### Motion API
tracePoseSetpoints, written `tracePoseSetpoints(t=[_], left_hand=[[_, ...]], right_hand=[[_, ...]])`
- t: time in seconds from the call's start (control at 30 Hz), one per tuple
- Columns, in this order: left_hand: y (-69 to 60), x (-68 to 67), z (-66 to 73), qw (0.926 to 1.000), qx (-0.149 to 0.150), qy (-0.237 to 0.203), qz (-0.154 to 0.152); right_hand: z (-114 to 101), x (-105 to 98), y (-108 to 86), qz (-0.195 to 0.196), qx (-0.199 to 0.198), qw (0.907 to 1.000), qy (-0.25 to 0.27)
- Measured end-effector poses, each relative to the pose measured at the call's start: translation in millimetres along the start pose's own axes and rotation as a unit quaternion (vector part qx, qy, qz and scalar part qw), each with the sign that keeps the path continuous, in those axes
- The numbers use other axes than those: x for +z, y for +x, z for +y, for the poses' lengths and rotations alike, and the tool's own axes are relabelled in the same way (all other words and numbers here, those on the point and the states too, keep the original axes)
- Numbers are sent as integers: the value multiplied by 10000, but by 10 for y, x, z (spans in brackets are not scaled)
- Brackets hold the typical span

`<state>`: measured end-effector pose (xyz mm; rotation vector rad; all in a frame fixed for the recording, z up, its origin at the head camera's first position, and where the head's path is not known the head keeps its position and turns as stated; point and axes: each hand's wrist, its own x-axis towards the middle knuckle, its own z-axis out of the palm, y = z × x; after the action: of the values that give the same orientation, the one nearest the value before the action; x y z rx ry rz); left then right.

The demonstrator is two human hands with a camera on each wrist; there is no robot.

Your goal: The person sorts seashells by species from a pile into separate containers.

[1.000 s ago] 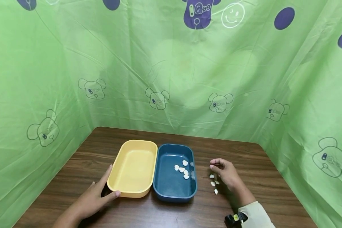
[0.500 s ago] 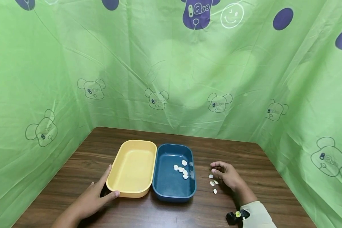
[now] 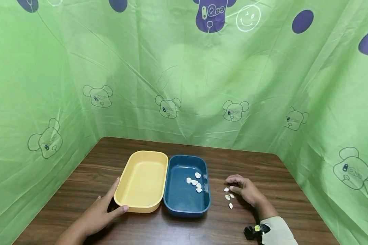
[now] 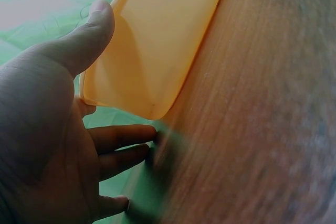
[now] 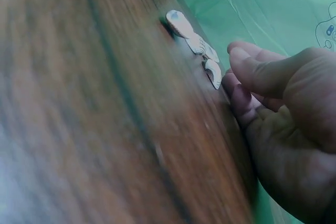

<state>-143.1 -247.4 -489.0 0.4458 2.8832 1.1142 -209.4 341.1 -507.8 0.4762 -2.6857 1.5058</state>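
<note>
My left hand (image 3: 99, 212) rests against the near left corner of a yellow plastic bin (image 3: 121, 183), its fingers spread, the thumb at the front rim. The left wrist view shows the same bin (image 4: 157, 40) beside the thumb. My right hand (image 3: 246, 191) hovers low over the table, beside several small white seashells (image 3: 227, 197). Its thumb stands apart from the loosely bent fingers, and I see nothing held. In the right wrist view the shells (image 5: 195, 43) lie just beyond the fingertips of the right hand (image 5: 289, 98). Several more white shells (image 3: 194, 182) lie in a blue bin (image 3: 174, 200).
The two bins stand side by side on a brown wood-grain table (image 3: 233, 160). A green printed cloth (image 3: 184, 75) hangs behind the table and on both sides. A black device (image 3: 253, 232) is strapped to the right wrist.
The right thumb has moved away from the index finger, down toward the shells, and the hand has sunk slightly. The left hand, both bins and the shells stay put; the head view shifts a little.
</note>
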Motion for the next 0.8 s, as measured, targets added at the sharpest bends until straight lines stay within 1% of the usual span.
tracePoseSetpoints(t=[0.2, 0.37, 0.6, 0.8], left_hand=[[-3, 3, 1, 10000, 15, 18, 11], [0, 1, 6, 10000, 41, 19, 40], [4, -3, 9, 10000, 0, 17, -12], [-1, -7, 6, 10000, -15, 8, -25]], right_hand=[[9, -32, -6, -163, -6, 9999, -6], [13, -6, -1, -104, -110, 9998, -118], [-12, 16, -4, -50, -123, 9999, -39], [-42, 17, 0, -42, -89, 9996, -257]])
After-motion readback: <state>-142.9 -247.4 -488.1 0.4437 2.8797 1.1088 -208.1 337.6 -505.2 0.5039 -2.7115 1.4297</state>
